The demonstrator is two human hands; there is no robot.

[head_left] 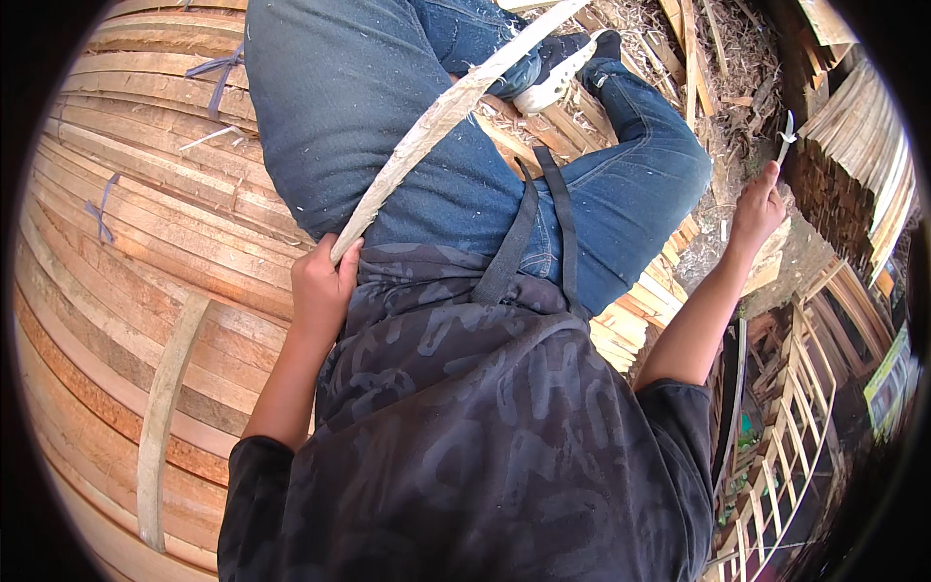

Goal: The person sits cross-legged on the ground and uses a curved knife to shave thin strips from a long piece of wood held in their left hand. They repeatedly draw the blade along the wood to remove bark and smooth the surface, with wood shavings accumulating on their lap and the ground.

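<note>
My left hand (324,281) was clamped round the near end of a long, curved, pale wooden strip (419,142), which slanted across my blue denim jeans (335,97), and my right hand (758,211), well apart beyond the jeans' right knee, gripped a small, whitish, hooked object (786,134) I couldn't identify. The strip seemed partly worked, its broad middle rough and mottled, its far part smoother, though what remained I couldn't tell. Flat, tan, sawn boards (145,213) lay left of the jeans.
</note>
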